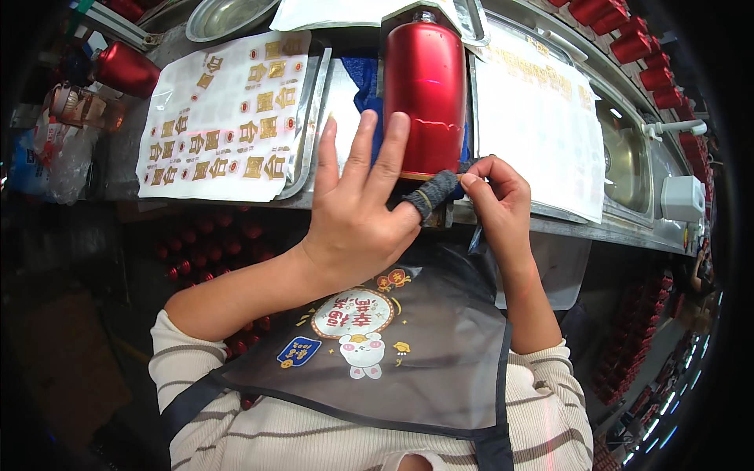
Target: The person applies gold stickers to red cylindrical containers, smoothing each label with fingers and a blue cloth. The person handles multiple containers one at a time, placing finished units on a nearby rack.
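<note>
A glossy red metallic bottle (pixel 425 86) lies with its neck pointing away from me and its base toward me. A thin gold strip (pixel 416 176) runs along the base edge. My left hand (pixel 361 212) has its fingers stretched out and spread, three of them up beside the bottle's left flank. Its thumb wears a dark grey knitted cover (pixel 428 198) and presses at the base edge by the strip. My right hand (pixel 501 200) pinches at the right end of the gold strip, thumb against index finger; the tip it grips is mostly hidden.
Sheets of gold character stickers lie left (pixel 228 118) and right (pixel 542 118) of the bottle. A metal bowl (pixel 228 17) sits behind at the left, beyond another red bottle (pixel 127 69). At right are a sink (pixel 628 157) and a white jug (pixel 682 198). Blue cloth (pixel 363 78) lies beside the bottle.
</note>
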Demonstrator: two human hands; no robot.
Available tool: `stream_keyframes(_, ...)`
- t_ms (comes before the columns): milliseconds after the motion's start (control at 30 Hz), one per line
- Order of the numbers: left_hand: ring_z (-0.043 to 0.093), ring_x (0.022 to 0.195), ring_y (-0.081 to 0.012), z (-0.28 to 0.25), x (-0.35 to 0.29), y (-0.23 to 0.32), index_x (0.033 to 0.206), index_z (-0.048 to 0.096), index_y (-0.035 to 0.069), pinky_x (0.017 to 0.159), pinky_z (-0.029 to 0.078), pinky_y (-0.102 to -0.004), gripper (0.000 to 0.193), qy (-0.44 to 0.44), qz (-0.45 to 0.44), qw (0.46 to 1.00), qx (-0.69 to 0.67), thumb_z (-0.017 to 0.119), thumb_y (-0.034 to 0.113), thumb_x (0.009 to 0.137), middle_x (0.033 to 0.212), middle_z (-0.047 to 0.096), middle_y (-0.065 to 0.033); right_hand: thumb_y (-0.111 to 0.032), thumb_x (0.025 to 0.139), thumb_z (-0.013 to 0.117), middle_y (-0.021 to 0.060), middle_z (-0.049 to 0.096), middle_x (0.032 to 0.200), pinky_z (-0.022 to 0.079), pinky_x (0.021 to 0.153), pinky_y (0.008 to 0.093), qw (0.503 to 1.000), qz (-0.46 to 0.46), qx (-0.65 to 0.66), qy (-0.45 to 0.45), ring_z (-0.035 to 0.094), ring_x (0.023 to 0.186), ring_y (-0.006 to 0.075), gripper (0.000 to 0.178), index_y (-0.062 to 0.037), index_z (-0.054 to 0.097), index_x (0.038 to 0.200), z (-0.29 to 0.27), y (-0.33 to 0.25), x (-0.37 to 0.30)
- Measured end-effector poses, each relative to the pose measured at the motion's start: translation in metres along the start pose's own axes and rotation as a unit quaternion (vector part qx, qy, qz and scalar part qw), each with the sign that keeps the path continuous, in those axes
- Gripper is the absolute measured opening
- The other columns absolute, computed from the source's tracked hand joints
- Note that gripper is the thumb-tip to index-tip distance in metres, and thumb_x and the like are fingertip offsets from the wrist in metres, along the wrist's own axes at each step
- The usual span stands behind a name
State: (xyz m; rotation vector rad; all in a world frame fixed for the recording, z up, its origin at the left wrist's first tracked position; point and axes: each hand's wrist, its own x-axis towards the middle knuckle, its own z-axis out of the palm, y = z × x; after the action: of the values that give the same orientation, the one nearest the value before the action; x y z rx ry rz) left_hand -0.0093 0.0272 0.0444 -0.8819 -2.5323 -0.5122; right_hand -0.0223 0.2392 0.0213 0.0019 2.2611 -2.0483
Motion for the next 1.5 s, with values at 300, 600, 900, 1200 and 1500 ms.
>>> stream_keyframes(300,0.043,0.135,-0.0497,0.019,0.002,-0.017,0.067,0.064,0.001,0.106,0.023,-0.0728,0.012,0.086,0.048,0.989,-0.111,0.073,0.007,0.062,0.146,0.044,-0.0322,-0.003,0.088,0.063,-0.0042,0.058,0.074,0.035,0.055,0.0167,1.000,0.003,-0.008,-0.013,0.047,0.062,-0.0011,0.005,0.0009,0.061,0.087,-0.003,0.000,0.000)
stream_keyframes(600,0.047,0.132,-0.0475,0.010,0.006,-0.019,0.112,0.074,0.019,0.107,0.026,-0.0667,0.048,0.032,0.062,0.998,-0.003,0.080,0.009,0.065,0.150,0.042,-0.0254,-0.002,0.086,0.062,-0.0038,0.057,0.077,0.035,0.055,0.0172,0.999,0.007,-0.024,-0.026,0.046,0.063,-0.0006,0.004,0.0001,0.060,0.083,-0.006,-0.001,0.001)
stream_keyframes(900,0.052,0.125,-0.0486,0.038,0.034,-0.017,0.080,0.072,0.005,0.103,0.032,-0.0713,0.018,0.121,0.119,0.985,0.010,0.072,0.017,0.067,0.135,0.058,-0.0238,-0.003,0.084,0.066,-0.0006,0.059,0.082,0.041,0.059,0.0183,0.997,0.010,-0.069,-0.027,0.052,0.069,0.0029,0.006,0.0018,0.063,0.085,-0.007,0.003,0.004)
stream_keyframes(1200,0.052,0.129,-0.0401,0.027,-0.031,-0.030,0.122,0.066,-0.001,0.108,0.032,-0.0602,0.053,0.066,-0.061,0.984,-0.153,0.083,0.013,0.074,0.144,0.049,-0.0245,-0.005,0.087,0.067,-0.0083,0.051,0.073,0.027,0.052,0.0171,0.996,0.001,-0.072,-0.045,0.039,0.059,-0.0028,0.008,-0.0025,0.061,0.083,-0.010,-0.020,-0.003)
stream_keyframes(1500,0.054,0.127,-0.0436,0.030,-0.033,-0.030,0.111,0.070,0.001,0.108,0.024,-0.0659,0.038,0.046,-0.003,0.994,-0.098,0.081,0.013,0.076,0.147,0.044,-0.0279,-0.005,0.087,0.064,-0.0032,0.057,0.079,0.037,0.056,0.0176,0.999,0.031,-0.034,-0.025,0.047,0.065,-0.0003,0.007,0.0005,0.061,0.084,-0.017,-0.023,-0.001)
